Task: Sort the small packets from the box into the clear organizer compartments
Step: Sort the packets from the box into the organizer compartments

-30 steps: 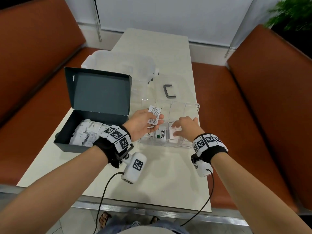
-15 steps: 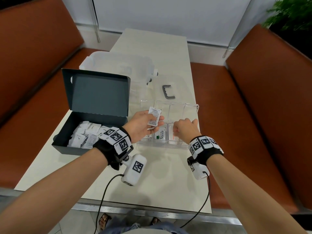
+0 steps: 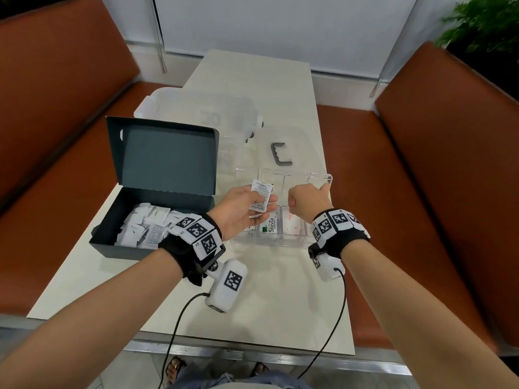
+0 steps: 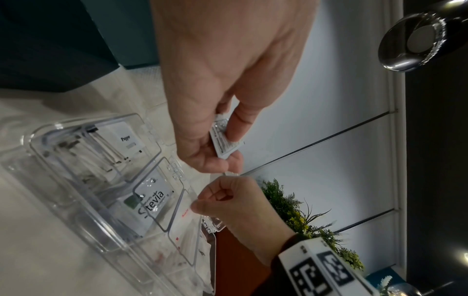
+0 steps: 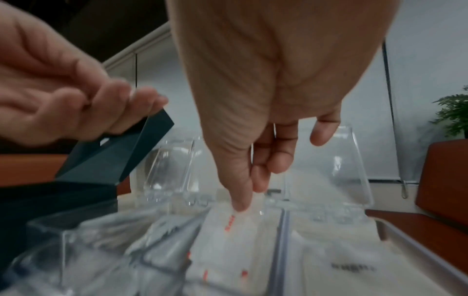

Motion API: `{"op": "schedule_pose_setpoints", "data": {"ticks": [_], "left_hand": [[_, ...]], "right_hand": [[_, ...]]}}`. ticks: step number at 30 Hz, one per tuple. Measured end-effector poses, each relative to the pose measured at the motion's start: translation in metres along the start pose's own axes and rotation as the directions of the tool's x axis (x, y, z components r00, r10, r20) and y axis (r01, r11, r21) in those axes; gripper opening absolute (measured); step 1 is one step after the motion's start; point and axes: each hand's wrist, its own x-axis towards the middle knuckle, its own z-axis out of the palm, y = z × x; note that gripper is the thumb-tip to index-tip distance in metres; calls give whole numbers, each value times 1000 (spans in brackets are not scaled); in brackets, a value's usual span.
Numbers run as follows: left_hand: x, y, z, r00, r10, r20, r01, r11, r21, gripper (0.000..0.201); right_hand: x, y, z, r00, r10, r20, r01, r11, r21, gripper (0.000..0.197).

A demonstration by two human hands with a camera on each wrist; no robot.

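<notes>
My left hand (image 3: 254, 204) pinches a white printed packet (image 3: 261, 197) between thumb and fingers, above the left part of the clear organizer (image 3: 269, 243); the packet (image 4: 224, 142) shows edge-on in the left wrist view. My right hand (image 3: 306, 196) hovers over the organizer's right half with fingers curled and nothing in it. Its thumb tip points down close to a red-printed packet (image 5: 228, 240). A Stevia packet (image 3: 269, 227) and a Pepper packet (image 4: 126, 140) lie in other compartments. The dark open box (image 3: 112, 244) at left holds several white packets (image 3: 146, 226).
A large clear bin (image 3: 196, 110) and a grey handle (image 3: 280, 155) lie behind the organizer. The organizer's clear lid (image 5: 329, 160) stands open at the back. Orange benches (image 3: 421, 192) flank the narrow table (image 3: 280, 304). A plant (image 3: 483, 21) stands at the far right.
My right hand lifted out of the red-printed packets' compartment and curled into a loose fist. My left hand kept holding its packet in about the same place.
</notes>
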Motion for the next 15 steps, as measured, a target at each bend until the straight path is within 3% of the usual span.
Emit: {"op": "schedule_pose_setpoints", "data": {"ticks": [5,8,12,15], "left_hand": [[-4,1,-7,1000,6,1,-6,1000,-14,22],[-5,1,-13,1000,0,-12,-1,999,-40,22],[-6,1,-16,1000,-8,-22,7,999,-44,21],[-7,1,-15,1000,-5,-15,4,999,-46,22]], "right_hand": [[-11,3,15,991,-112,-77,116,992,45,13],[-21,7,19,979,-202,0,202,979,-1,23],[-22,8,14,979,-199,42,200,980,-4,30],[-20,10,11,985,-175,1,175,984,31,19]]}}
